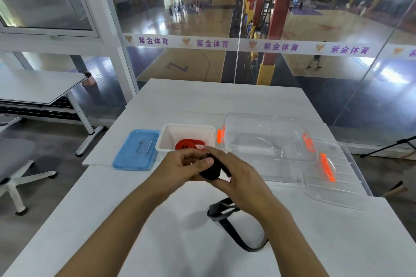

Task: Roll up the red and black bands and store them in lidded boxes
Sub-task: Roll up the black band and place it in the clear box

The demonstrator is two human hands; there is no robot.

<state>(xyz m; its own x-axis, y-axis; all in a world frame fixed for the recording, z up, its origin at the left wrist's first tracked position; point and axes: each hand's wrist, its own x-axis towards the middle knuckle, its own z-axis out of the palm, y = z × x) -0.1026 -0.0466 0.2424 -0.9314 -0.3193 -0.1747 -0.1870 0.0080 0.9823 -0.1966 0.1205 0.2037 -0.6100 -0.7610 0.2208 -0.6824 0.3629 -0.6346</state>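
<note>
Two bare hands meet over the middle of the white worktop (157,220). Far left: flat blue plastic lid (135,150), lying alone. Just beside it, open white rectangular box (167,139) with the rolled red band (188,144) inside. Left hand (180,168) and right hand (236,177) both closed on the partly rolled black band (211,170); its loose tail loops down toward the near edge. Right side: large clear plastic tub with orange clips (270,139), its clear lid (337,177) beside it.
</note>
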